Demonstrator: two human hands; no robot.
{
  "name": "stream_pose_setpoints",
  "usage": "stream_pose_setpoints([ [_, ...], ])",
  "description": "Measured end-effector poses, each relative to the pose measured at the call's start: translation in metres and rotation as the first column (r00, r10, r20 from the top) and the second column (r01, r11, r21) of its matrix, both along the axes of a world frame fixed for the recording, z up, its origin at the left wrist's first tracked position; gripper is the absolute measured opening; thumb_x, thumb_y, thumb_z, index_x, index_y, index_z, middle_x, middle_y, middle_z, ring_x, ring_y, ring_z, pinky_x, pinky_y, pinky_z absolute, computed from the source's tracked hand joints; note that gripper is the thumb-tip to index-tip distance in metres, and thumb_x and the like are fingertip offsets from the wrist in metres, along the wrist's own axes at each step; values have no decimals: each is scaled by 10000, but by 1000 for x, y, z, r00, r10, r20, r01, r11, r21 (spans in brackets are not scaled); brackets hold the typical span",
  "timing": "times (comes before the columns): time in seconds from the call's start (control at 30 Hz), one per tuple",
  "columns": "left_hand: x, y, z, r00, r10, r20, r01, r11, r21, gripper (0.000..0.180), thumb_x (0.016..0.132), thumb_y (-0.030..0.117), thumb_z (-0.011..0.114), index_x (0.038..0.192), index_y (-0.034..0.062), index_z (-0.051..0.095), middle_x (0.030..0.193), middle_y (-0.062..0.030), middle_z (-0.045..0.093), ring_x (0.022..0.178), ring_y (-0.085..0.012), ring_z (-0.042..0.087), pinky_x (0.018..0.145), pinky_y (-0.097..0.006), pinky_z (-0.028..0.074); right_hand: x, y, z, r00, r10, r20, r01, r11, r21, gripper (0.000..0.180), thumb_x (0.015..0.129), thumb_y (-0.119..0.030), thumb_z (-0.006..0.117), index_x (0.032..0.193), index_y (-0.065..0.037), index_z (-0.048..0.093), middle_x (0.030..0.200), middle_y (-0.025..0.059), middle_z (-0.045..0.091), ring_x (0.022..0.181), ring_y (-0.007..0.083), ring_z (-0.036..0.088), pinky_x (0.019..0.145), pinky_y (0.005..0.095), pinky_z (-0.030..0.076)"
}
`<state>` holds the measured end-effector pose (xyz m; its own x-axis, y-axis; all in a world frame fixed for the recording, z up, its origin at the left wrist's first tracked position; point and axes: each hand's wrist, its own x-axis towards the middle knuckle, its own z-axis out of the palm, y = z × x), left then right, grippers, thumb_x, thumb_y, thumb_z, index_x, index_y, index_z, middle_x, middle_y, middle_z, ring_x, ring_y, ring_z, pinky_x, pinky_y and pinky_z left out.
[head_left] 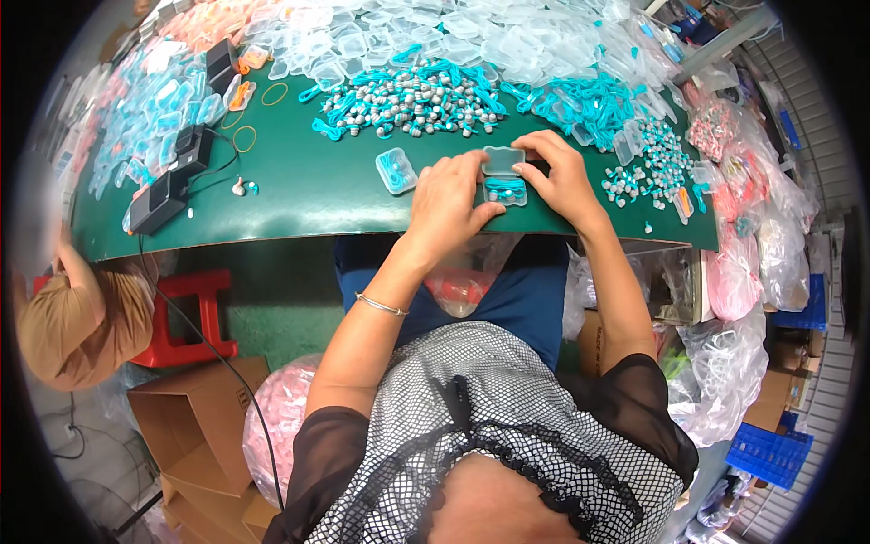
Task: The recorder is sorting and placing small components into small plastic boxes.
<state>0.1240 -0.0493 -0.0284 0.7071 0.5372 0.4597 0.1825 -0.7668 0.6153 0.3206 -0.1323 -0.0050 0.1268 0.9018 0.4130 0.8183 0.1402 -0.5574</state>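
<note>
Near the table's front edge lies a small clear plastic case (505, 193), its lid (504, 161) raised and a coiled teal cord in its lower half. My left hand (444, 201) grips the case's left side, thumb by the lower half and fingertips by the lid. On the other side, my right hand (562, 178) pinches the lid's right edge between thumb and fingers. To the left of my left hand sits another clear case (396, 171), which also holds a coiled teal cord.
Behind my hands are a heap of teal earphones (408, 98), a pile of teal cords (589, 107) and many clear cases (507, 36). Small earbud parts (666, 154) lie at right. Black boxes (161, 201) with a cable stand at left. Another person (86, 317) sits at far left.
</note>
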Motion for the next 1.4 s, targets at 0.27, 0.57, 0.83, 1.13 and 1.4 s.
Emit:
stream_pose_setpoints([
  [0.27,1,-2,0,999,-39,-29,42,992,123,388,843,211,718,1190,75,610,1053,-114,599,938,-312,590,774,-422,449,-18,-29,-1,990,141,-3,-140,985,99,282,760,-26,764,1017,7,652,995,138,670,926,301,659,823,359,528],
  [0.57,-8,6,5,995,-90,-45,95,987,132,189,881,215,686,961,48,650,899,-87,587,794,-292,595,725,-393,443,-29,-20,-7,992,123,-31,-121,990,69,236,788,-92,749,1009,-40,682,909,116,665,844,281,649,754,384,508],
  [0.83,-47,13,12,974,220,-54,-174,879,444,254,809,211,745,996,65,656,958,-71,600,933,-257,578,925,-451,391,35,88,29,939,-30,343,-76,954,290,356,780,-186,768,1117,-104,687,1108,104,682,1052,291,629,940,417,451],
  [1.13,-102,36,14,933,341,-112,-241,827,508,360,781,194,751,1102,71,644,1076,-85,612,1044,-296,572,1028,-526,362,48,101,6,823,-240,514,127,961,245,364,729,-58,734,1071,-166,673,1137,14,638,1109,240,583,949,436,380],
  [1.4,-75,33,32,935,354,3,-316,832,457,259,811,214,747,1029,99,669,1046,-65,629,1004,-269,588,935,-435,402,27,35,9,923,-158,351,19,930,368,316,715,-18,702,1007,-132,662,1086,40,639,1031,268,605,901,414,418],
])
